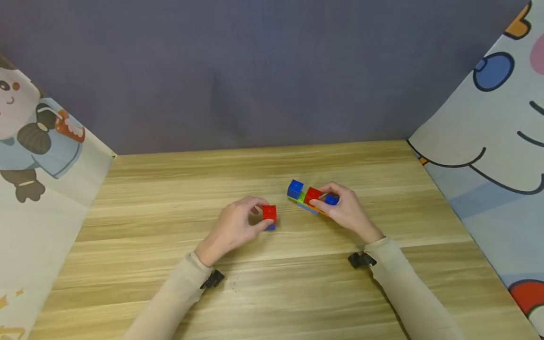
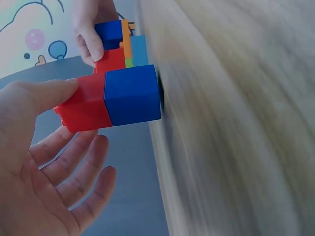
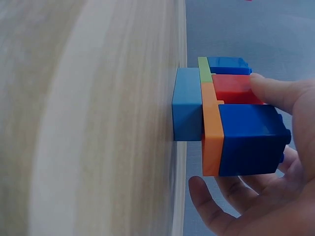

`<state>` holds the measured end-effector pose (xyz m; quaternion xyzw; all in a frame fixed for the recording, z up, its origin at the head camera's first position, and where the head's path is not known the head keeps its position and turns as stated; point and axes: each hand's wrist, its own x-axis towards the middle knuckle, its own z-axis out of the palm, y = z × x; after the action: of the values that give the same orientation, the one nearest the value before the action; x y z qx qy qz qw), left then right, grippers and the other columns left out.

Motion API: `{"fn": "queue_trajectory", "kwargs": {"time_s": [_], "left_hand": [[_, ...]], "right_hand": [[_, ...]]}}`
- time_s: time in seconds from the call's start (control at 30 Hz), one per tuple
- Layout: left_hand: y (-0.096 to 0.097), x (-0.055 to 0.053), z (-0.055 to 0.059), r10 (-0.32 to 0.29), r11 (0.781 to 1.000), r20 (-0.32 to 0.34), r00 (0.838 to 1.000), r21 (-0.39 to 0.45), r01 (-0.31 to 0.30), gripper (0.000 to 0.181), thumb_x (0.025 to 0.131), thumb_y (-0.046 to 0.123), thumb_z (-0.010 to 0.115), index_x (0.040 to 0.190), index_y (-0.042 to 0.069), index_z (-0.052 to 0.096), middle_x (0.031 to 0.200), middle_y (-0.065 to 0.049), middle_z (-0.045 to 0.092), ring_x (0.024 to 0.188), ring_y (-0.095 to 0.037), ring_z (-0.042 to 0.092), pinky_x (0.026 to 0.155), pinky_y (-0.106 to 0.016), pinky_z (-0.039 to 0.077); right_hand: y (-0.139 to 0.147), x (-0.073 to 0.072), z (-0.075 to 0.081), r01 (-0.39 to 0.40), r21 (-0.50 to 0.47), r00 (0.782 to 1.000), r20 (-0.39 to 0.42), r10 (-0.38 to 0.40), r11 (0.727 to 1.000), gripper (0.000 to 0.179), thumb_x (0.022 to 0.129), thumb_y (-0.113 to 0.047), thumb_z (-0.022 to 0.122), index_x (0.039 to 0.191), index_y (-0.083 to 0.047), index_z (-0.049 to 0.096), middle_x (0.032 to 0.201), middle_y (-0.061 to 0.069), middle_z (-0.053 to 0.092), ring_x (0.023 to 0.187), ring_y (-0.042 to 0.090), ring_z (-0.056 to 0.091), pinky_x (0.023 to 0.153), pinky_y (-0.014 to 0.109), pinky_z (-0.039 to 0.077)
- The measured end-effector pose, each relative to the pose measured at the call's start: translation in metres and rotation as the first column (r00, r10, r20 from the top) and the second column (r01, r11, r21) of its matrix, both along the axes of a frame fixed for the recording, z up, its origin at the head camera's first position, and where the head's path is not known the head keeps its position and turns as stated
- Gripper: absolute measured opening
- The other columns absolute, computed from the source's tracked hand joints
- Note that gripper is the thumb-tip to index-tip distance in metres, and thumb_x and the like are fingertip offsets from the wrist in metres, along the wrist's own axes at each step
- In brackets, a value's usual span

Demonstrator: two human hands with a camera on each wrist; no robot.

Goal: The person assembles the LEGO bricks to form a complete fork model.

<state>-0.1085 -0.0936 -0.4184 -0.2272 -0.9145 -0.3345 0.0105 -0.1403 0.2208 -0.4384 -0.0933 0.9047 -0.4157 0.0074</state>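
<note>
My left hand (image 1: 233, 225) pinches a red toy brick (image 1: 269, 211) between thumb and fingers. Under that brick sits a blue one (image 2: 133, 96), stacked with it and close to the tabletop. To the right, my right hand (image 1: 350, 210) grips the middle red brick (image 3: 234, 88) of a small assembly. This has a light blue brick (image 3: 187, 103) at its base and flat green (image 3: 204, 71) and orange (image 3: 212, 142) pieces across it. A blue brick (image 1: 295, 189) stands on its far left end, another blue brick (image 3: 251, 140) on its near right end.
Both hands work over a wood-grain table (image 1: 170, 189). A dark grey panel (image 1: 263, 75) rises behind it. Cartoon-printed panels stand at the left (image 1: 80, 203) and right (image 1: 446, 127). Black wrist mounts (image 1: 212, 279) sit at both sleeve cuffs.
</note>
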Motion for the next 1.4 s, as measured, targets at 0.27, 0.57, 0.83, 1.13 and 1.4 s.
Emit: {"fn": "queue_trajectory", "kwargs": {"time_s": [0.27,0.57,0.83,1.13,1.4], "left_hand": [[0.008,-0.003,-0.007,-0.010,1.000,-0.034,0.999,0.021,0.011,0.040,0.091,0.029,0.086,0.125,0.013,0.074,0.119,0.000,0.078,0.092,-0.016,0.074,0.078,-0.034,0.060],[0.011,-0.005,-0.008,-0.009,0.999,-0.021,1.000,0.038,0.010,0.041,0.091,0.030,0.086,0.126,0.014,0.073,0.121,-0.001,0.078,0.093,-0.018,0.076,0.079,-0.037,0.061],[0.005,-0.003,-0.007,-0.023,0.999,-0.005,1.000,0.024,0.023,0.047,0.090,0.037,0.085,0.129,0.013,0.072,0.124,-0.002,0.078,0.096,-0.019,0.076,0.081,-0.038,0.060],[0.000,-0.006,-0.010,-0.015,1.000,0.025,1.000,0.008,0.014,0.039,0.093,0.030,0.082,0.127,0.013,0.072,0.116,-0.003,0.079,0.096,-0.018,0.074,0.081,-0.038,0.060],[-0.001,-0.007,-0.010,0.009,1.000,0.006,1.000,0.018,-0.009,0.039,0.093,0.030,0.083,0.126,0.013,0.074,0.122,-0.002,0.078,0.097,-0.018,0.075,0.080,-0.037,0.059]], "right_hand": [[0.000,-0.001,-0.001,0.003,-0.006,1.000,0.006,-0.002,1.000,0.035,0.095,-0.031,0.084,0.119,-0.009,0.072,0.114,0.013,0.077,0.098,0.029,0.069,0.080,0.038,0.057],[-0.001,-0.001,-0.001,0.004,-0.011,1.000,0.009,-0.004,1.000,0.035,0.095,-0.031,0.083,0.119,-0.009,0.072,0.114,0.012,0.077,0.098,0.028,0.070,0.080,0.037,0.057],[-0.001,-0.001,0.000,0.000,-0.010,1.000,0.021,0.000,1.000,0.035,0.095,-0.031,0.083,0.119,-0.009,0.072,0.114,0.012,0.077,0.097,0.028,0.069,0.079,0.036,0.057],[0.001,0.000,-0.002,0.008,0.003,1.000,0.030,-0.008,1.000,0.036,0.095,-0.033,0.082,0.121,-0.009,0.071,0.116,0.012,0.076,0.099,0.029,0.068,0.081,0.037,0.057],[0.000,-0.001,-0.002,0.000,0.005,1.000,0.018,0.000,1.000,0.037,0.096,-0.033,0.082,0.121,-0.008,0.072,0.116,0.012,0.077,0.099,0.028,0.069,0.080,0.035,0.057]]}}
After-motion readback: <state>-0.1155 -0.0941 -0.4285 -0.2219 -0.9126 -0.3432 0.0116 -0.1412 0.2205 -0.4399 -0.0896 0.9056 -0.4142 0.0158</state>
